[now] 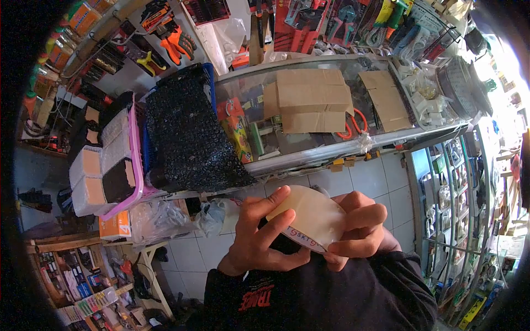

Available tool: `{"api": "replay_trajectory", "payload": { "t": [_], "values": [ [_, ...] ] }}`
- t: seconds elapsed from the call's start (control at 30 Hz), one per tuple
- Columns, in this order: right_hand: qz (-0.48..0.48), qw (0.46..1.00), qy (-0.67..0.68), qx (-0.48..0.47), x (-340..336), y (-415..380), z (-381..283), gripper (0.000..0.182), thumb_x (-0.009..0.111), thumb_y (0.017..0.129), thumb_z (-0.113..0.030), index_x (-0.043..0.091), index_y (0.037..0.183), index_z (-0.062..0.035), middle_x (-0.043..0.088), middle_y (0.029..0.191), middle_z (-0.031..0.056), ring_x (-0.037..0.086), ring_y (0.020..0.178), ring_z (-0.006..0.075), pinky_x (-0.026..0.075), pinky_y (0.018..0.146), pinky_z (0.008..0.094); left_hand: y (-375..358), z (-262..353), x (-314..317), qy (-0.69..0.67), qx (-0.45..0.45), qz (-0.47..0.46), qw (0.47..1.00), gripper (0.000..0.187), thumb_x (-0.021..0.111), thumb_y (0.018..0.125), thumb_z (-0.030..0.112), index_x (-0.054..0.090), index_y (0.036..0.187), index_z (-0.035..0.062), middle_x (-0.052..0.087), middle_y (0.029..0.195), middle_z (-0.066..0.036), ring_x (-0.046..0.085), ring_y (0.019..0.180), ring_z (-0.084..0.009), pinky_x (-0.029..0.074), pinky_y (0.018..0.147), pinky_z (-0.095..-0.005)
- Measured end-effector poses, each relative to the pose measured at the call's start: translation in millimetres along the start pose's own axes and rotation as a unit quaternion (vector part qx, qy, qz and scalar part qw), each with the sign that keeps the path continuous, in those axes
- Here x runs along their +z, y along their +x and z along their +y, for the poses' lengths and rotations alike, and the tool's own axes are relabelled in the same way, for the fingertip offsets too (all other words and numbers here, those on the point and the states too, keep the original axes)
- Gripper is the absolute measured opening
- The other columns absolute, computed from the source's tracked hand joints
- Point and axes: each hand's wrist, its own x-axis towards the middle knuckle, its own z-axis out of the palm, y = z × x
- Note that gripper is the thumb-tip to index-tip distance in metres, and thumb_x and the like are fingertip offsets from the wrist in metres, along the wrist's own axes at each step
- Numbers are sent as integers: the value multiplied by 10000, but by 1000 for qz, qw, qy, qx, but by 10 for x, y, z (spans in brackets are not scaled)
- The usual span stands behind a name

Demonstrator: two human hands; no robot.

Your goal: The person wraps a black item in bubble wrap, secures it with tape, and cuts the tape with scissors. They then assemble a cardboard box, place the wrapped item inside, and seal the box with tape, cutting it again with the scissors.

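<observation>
A wide roll of yellowish-clear packing tape [307, 212] with lettering printed along its inner core is held up in front of my chest. My left hand [266, 237] grips the roll from the left, its thumb and fingers wrapped over the near rim. On the right side, my right hand [360, 229] is closed, thumb and fingertips pinched at the roll's edge. Whether a loose end of tape sits between those fingertips is too small to tell.
A glass-topped counter [331, 146] carries folded cardboard [314, 99], another cardboard piece [386, 99] and orange-handled scissors [361, 120]. Black bubble wrap [190, 127] drapes beside a pink basket [137, 160] of wrapped boxes. A glass display case [441, 187] stands at right.
</observation>
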Motion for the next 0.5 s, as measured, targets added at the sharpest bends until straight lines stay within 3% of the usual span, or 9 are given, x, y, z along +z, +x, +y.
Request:
{"api": "replay_trajectory", "payload": {
  "t": [0.17, 0.27, 0.37, 0.47, 0.5],
  "values": [
    [-31, 999, 2, -31, -32, 32, 17, 121, 804, 786, -226, 734, 758, -131, 544, 785, 64, 491, 469, 147, 430, 395, 257, -12, -29, 29, -31, 1, -3, 1000, 921, 942, 568, 271, 519, 1368, 98, 492, 1433, -234, 591, 1124, -313, 495, 840, -421],
    [-29, 999, -9, -23, -42, 54, 11, 165, 797, 802, -250, 719, 733, -122, 540, 780, 59, 500, 464, 158, 431, 385, 250, -44, -43, 47, 6, -6, -25, 1000, 1033, 961, 552, 465, 468, 1405, 154, 568, 1356, -235, 599, 1069, -296, 463, 841, -438],
    [-36, 999, -11, -37, -38, 71, 58, 247, 801, 798, -290, 679, 686, -106, 530, 775, 56, 506, 458, 171, 426, 382, 260, -53, -61, 105, 5, -1, -11, 1000, 1047, 963, 540, 458, 474, 1413, 149, 568, 1356, -235, 596, 1070, -294, 463, 836, -436],
    [-62, 997, -11, -48, -119, 1, 87, 273, 808, 775, -292, 643, 673, -99, 521, 774, 55, 502, 462, 180, 414, 376, 279, -27, -22, 37, -27, -2, -27, 999, 953, 947, 579, 292, 508, 1402, 100, 482, 1431, -231, 577, 1082, -299, 480, 841, -417],
    [-60, 997, -4, -45, -130, 3, 85, 264, 811, 760, -282, 638, 676, -101, 518, 773, 55, 498, 465, 179, 406, 375, 283, -22, -20, 38, -31, -2, -30, 999, 959, 948, 579, 296, 506, 1407, 102, 482, 1432, -231, 576, 1089, -299, 476, 842, -418]
  ]
}}
